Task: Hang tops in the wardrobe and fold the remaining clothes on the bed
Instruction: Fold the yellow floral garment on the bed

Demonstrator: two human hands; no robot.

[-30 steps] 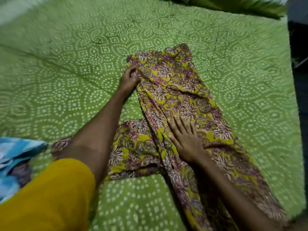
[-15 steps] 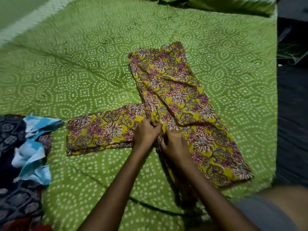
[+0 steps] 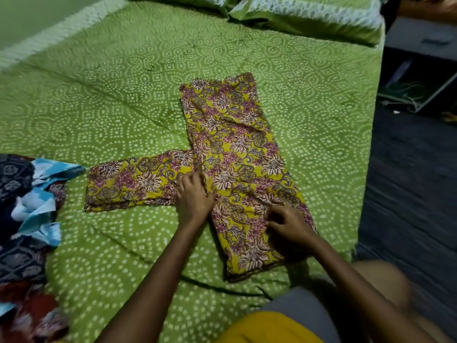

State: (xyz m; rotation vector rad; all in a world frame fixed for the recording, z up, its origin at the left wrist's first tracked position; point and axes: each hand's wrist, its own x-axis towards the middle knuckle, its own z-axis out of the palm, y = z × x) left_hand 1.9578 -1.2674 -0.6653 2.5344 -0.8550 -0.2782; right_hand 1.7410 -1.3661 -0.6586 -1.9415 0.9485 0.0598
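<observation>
A yellow garment with a maroon flower print (image 3: 230, 137) lies flat on the green bed (image 3: 111, 100). Its body runs from the middle of the bed toward me, and one sleeve sticks out to the left. My left hand (image 3: 194, 198) pinches the cloth where the sleeve meets the body. My right hand (image 3: 288, 225) has curled fingers that grip the cloth near the garment's lower right edge.
A heap of dark, blue and red clothes (image 3: 24, 219) lies at the bed's left edge. Green pillows (image 3: 304, 16) sit at the far end. The bed's right edge drops to a dark floor (image 3: 408, 194) with a dark cabinet (image 3: 420, 58) beyond.
Both hands were together at the sleeve joint half a second ago. My right hand has since moved right and toward me along the garment. The left hand stays at the joint.
</observation>
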